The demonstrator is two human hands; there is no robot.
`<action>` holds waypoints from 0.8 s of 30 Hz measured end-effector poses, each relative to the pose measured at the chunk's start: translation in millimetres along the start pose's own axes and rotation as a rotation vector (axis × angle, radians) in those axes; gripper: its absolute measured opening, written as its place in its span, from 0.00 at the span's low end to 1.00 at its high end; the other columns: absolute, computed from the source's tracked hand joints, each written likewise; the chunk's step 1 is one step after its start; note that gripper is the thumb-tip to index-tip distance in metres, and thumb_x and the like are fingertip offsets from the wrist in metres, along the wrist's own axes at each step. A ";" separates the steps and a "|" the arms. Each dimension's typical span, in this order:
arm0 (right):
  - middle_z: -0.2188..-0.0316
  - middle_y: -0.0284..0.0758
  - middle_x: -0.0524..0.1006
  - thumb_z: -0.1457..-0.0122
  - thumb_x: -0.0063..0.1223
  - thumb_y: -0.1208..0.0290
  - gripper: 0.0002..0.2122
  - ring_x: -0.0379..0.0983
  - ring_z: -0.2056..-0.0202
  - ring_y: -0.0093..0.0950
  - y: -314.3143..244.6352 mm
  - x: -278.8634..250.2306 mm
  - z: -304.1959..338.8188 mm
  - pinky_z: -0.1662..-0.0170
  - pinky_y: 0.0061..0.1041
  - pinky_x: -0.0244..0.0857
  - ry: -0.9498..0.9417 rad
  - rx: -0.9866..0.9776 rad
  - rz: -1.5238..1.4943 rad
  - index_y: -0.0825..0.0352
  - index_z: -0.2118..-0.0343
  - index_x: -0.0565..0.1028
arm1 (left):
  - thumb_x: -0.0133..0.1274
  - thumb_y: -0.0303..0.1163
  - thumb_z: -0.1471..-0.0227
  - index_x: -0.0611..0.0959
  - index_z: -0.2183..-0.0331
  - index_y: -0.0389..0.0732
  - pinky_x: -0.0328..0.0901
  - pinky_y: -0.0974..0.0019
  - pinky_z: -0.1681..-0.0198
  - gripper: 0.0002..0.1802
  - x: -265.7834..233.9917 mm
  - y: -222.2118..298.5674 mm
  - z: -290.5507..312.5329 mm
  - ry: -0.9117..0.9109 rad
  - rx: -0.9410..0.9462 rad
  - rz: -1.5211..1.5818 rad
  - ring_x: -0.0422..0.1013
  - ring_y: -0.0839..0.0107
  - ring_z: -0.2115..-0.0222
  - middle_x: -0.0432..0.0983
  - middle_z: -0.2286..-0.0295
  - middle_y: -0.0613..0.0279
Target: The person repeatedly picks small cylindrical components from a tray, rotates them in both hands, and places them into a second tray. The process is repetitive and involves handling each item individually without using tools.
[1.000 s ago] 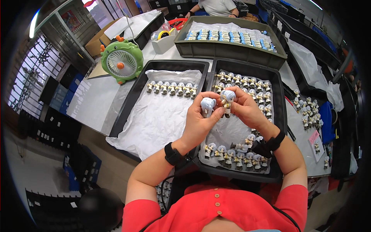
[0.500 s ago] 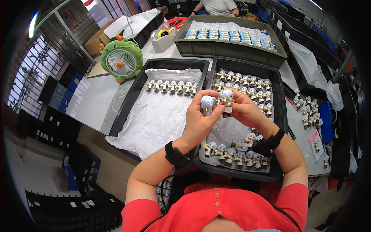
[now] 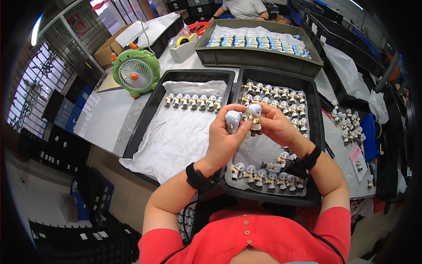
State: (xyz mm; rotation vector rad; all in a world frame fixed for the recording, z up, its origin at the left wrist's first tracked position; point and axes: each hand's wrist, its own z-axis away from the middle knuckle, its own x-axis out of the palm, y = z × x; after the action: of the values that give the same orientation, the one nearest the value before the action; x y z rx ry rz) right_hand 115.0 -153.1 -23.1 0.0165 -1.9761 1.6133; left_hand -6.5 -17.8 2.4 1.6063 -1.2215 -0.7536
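Observation:
Over the right-hand black tray point(image 3: 319, 119), my two hands are held close together. My left hand point(image 3: 225, 141) is closed round a small figurine point(image 3: 233, 119) with pale blue hair, its back of the head toward me. My right hand point(image 3: 279, 128) pinches a second figurine point(image 3: 253, 115) upright, with pale hair, a light outfit and dark legs. My left fingers reach close to this one too. Rows of like figurines point(image 3: 271, 180) lie on the white paper in the tray beneath. The left-hand black tray point(image 3: 200, 75), lined with white paper, holds one row of figurines point(image 3: 194, 102) near its far end.
A larger grey-green bin point(image 3: 263, 62) of blue-and-white figurines stands behind. A green fan point(image 3: 136, 72) and a tape dispenser point(image 3: 183, 49) are at far left. More figurines point(image 3: 348, 125) stand by a blue container point(image 3: 371, 136) at right. Another person point(image 3: 246, 8) sits opposite.
Both hands stay over the tray with the same two figurines. The right hand's figurine has turned and shifted slightly. The whole view has moved a little.

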 end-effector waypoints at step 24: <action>0.63 0.28 0.74 0.43 0.50 0.70 0.14 0.70 0.65 0.15 -8.9 2.6 0.5 0.64 0.16 0.66 0.075 -0.054 0.067 0.66 0.54 0.69 | 0.53 0.23 0.52 0.72 0.55 0.37 0.62 0.75 0.69 0.19 -11.2 -5.6 -9.4 -0.008 -0.216 0.513 0.67 0.78 0.73 0.70 0.68 0.65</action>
State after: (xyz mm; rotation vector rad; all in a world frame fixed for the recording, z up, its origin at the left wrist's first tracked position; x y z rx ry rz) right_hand 115.9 -155.0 -14.0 -0.1302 -1.9804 1.5783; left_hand 0.4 -3.9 -0.2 1.0503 -1.4258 -0.5375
